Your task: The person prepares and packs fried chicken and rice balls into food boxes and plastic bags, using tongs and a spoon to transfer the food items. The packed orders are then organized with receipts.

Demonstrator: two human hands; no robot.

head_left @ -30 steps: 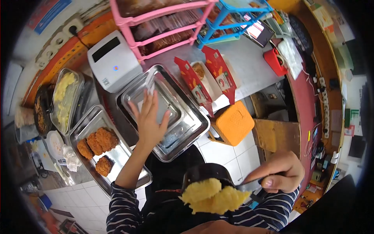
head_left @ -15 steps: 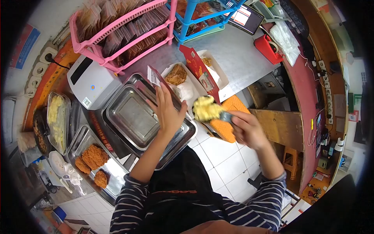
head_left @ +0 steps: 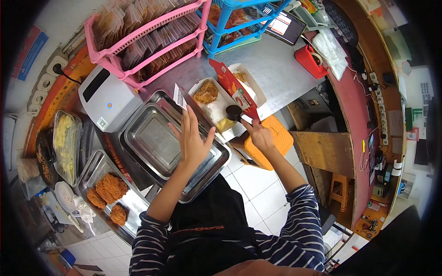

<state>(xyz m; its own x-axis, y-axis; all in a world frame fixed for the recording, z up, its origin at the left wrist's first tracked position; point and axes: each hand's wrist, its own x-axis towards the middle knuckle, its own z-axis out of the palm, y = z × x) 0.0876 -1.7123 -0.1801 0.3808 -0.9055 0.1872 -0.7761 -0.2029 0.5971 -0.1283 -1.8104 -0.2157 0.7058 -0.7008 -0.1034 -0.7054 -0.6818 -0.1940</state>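
Spread fingers of my left hand (head_left: 192,142) touch the raised lid (head_left: 195,106) of the nearer food box (head_left: 195,85). That box holds a piece of fried chicken (head_left: 206,92), a white wrapped lump (head_left: 220,112) and some yellow food (head_left: 225,124) at its near end. My right hand (head_left: 260,136) is closed round the handle of a black scoop (head_left: 234,112), whose bowl is over the box. Behind the red lid (head_left: 234,89) stands a second box (head_left: 260,96), with fried food and something white inside.
Nested metal trays (head_left: 159,133) lie below my left hand. Further left are a tray of fried chicken (head_left: 110,188), a clear container of yellow food (head_left: 66,147) and a white machine (head_left: 109,99). Pink (head_left: 142,60) and blue (head_left: 221,32) racks stand behind; an orange stool (head_left: 271,142) is at right.
My right hand has moved left and up, bringing the scoop over the nearer box. The yellow food that was on the scoop now lies in that box.
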